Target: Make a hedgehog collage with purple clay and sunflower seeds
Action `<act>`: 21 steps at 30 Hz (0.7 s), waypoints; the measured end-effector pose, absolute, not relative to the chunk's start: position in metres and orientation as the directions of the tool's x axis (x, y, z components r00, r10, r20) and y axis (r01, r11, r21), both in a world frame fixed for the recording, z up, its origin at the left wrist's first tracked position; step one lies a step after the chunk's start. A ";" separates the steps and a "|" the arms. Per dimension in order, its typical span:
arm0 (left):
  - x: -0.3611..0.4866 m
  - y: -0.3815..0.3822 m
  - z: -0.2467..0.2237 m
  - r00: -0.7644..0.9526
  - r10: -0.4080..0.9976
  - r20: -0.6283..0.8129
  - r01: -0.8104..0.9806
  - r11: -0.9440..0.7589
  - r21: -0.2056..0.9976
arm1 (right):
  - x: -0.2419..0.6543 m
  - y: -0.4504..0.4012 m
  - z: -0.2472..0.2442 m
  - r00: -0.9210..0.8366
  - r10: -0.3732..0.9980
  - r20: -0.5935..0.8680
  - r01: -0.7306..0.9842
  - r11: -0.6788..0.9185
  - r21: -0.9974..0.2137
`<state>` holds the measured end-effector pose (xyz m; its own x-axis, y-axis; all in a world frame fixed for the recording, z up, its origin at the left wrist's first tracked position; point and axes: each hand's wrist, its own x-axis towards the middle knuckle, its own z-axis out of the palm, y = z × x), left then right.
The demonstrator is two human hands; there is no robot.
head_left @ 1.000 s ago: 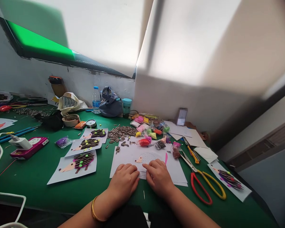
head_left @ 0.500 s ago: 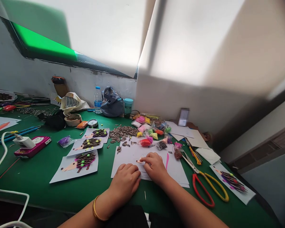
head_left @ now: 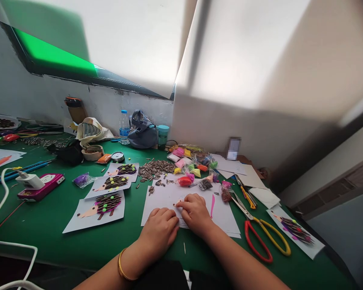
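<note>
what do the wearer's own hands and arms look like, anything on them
The left hand and right hand are ungloved, and no sleeve shows on either forearm. A thin, round gold-coloured bangle circles the left wrist; the right wrist shows none.

Scissors [head_left: 253, 219] are blocking the right hand's [head_left: 196, 213] rightward path; open table [head_left: 133, 209] is running between cards [head_left: 104, 207] and paper [head_left: 161, 199].

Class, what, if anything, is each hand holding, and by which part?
No hold is plain: the left hand covers part of the paper; the right hand is at the hedgehog's face, any pinch there is hidden.
</note>
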<state>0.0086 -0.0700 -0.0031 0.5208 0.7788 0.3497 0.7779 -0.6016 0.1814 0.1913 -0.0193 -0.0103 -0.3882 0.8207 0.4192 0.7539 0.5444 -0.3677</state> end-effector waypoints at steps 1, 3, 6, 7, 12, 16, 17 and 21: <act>0.009 -0.070 -0.004 0.521 0.780 0.346 0.780 -0.600 0.178 | 0.191 -0.020 -0.010 -0.388 0.821 0.419 0.750 0.546 -0.374; 0.008 -0.070 -0.004 0.522 0.781 0.342 0.781 -0.599 0.176 | 0.191 -0.020 -0.010 -0.388 0.822 0.416 0.747 0.545 -0.381; 0.008 -0.070 -0.004 0.519 0.778 0.354 0.779 -0.601 0.180 | 0.191 -0.020 -0.011 -0.392 0.820 0.417 0.750 0.547 -0.372; 0.008 -0.070 -0.004 0.517 0.776 0.362 0.777 -0.603 0.181 | 0.191 -0.019 -0.011 -0.394 0.818 0.419 0.752 0.549 -0.364; 0.009 -0.070 -0.003 0.515 0.767 0.383 0.768 -0.611 0.191 | 0.191 -0.019 -0.013 -0.407 0.812 0.419 0.765 0.553 -0.329; 0.009 -0.070 -0.003 0.518 0.777 0.359 0.774 -0.604 0.190 | 0.191 -0.019 -0.013 -0.406 0.812 0.418 0.765 0.553 -0.331; 0.009 -0.070 -0.003 0.518 0.780 0.352 0.776 -0.601 0.190 | 0.191 -0.020 -0.013 -0.403 0.814 0.418 0.761 0.552 -0.341; 0.009 -0.070 -0.002 0.523 0.787 0.327 0.780 -0.596 0.188 | 0.193 -0.021 -0.011 -0.369 0.825 0.427 0.748 0.537 -0.390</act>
